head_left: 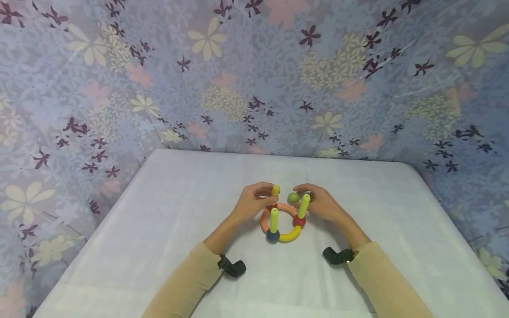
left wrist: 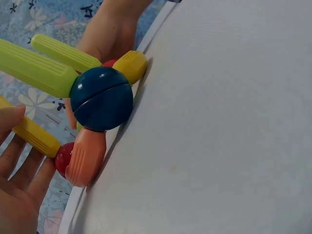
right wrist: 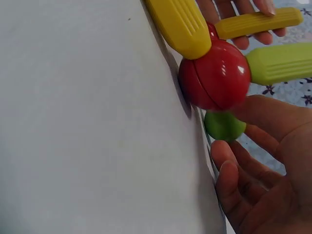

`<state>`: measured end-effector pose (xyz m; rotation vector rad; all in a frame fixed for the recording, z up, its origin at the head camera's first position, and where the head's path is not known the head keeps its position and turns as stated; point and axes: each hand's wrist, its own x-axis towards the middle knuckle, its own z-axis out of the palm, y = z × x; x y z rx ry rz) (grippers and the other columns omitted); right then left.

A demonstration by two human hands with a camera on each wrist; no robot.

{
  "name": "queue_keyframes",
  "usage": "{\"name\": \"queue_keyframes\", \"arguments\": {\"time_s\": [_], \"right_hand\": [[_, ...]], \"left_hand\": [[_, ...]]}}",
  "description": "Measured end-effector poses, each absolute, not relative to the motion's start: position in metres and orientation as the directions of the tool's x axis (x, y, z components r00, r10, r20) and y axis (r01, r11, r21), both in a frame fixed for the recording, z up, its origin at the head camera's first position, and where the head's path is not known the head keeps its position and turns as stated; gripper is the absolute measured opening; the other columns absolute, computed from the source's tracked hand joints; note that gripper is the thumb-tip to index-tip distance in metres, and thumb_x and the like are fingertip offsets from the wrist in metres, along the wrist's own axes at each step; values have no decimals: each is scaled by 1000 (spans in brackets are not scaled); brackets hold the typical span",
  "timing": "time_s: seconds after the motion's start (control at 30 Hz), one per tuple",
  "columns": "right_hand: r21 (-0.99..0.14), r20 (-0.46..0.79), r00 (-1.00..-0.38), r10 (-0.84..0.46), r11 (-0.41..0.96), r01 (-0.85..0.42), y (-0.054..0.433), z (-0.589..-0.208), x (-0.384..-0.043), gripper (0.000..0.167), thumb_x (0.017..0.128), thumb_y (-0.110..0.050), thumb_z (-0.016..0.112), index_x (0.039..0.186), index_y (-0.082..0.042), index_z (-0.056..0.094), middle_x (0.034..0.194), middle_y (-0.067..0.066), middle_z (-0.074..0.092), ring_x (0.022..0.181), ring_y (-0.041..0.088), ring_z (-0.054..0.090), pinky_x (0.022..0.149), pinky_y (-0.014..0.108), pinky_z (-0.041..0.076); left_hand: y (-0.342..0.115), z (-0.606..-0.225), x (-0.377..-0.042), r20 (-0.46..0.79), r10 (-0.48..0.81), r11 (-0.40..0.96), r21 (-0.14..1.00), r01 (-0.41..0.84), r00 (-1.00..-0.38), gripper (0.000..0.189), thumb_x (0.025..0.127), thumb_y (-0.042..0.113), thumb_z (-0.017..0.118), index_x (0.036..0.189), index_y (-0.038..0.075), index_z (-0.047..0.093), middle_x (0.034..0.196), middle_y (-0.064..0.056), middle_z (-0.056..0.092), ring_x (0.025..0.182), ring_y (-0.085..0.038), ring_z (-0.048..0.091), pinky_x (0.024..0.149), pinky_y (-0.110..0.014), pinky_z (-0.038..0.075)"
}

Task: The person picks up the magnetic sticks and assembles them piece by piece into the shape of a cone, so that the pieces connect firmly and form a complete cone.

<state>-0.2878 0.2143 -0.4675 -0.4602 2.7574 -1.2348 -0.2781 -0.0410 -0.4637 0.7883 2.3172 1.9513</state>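
A ring of curved pieces, salmon (head_left: pixel 264 219) and yellow (head_left: pixel 291 235), lies on the table, joined by a dark blue ball (left wrist: pixel 101 99) and two red balls (right wrist: pixel 214 75). Light green sticks stand upright in the blue ball and in the right-hand red ball. At the ring's back left, my left hand (head_left: pixel 254 201) pinches a yellow stick (left wrist: pixel 36 134), which rises from the other red ball. My right hand (head_left: pixel 323 203) is at the back right, its thumb and index finger about a green ball (head_left: pixel 293 197) just behind the ring. Parts of its fingers are hidden behind the nearer light green stick (head_left: pixel 304 206).
A white-covered table (head_left: pixel 191 185) extends around the ring. Patterned floral cloth (head_left: pixel 254 79) hangs behind it and at both sides. A black wrist strap with a camera sits on each forearm, the left one (head_left: pixel 232 266) and the right one (head_left: pixel 338 255).
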Motion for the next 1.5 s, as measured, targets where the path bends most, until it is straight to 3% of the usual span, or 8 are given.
{"name": "queue_keyframes", "arguments": {"time_s": [0.13,0.43,0.63,0.97,1.27,1.5], "right_hand": [[-715,55,-947,-317,649,-258,212,-469,-292,50,81,-30,78,125,-13,62,118,7,61,114,29,53,93,53,41],[-712,42,-955,-294,662,-235,211,-473,-296,44,80,-35,77,117,-15,67,113,4,64,112,29,55,94,54,41],[-720,8,-966,-259,669,-185,215,-471,-296,42,81,-37,77,118,-19,67,114,2,64,106,25,57,89,50,44],[-806,18,-965,-261,568,-168,216,-443,-292,47,80,-43,76,119,-20,66,107,1,66,93,22,60,74,38,47],[-812,98,-949,-299,528,-250,210,-418,-282,49,81,-49,73,120,-21,65,103,4,65,92,23,59,73,41,47],[-812,182,-926,-332,480,-332,204,-402,-277,43,83,-42,73,119,-19,66,104,1,66,93,19,58,78,42,48]], "left_hand": [[-40,-465,-278,317,379,75,926,370,-870,29,86,13,73,114,9,66,105,-2,68,95,-16,65,83,-31,52],[-40,-465,-277,319,371,78,925,372,-872,28,86,9,72,114,8,66,105,-3,68,94,-18,65,82,-30,52],[-38,-466,-276,327,383,73,922,381,-864,30,87,9,72,116,4,65,108,-10,68,98,-25,64,83,-32,52],[-39,-462,-275,324,387,74,922,380,-863,29,86,13,73,114,9,67,104,-1,69,96,-16,65,82,-30,53],[-36,-467,-276,336,378,73,918,389,-863,30,85,15,75,113,11,68,104,1,69,96,-15,65,80,-30,53],[-34,-466,-275,336,368,108,911,399,-867,29,85,17,75,113,14,68,104,5,68,95,-12,65,80,-29,53]]}}
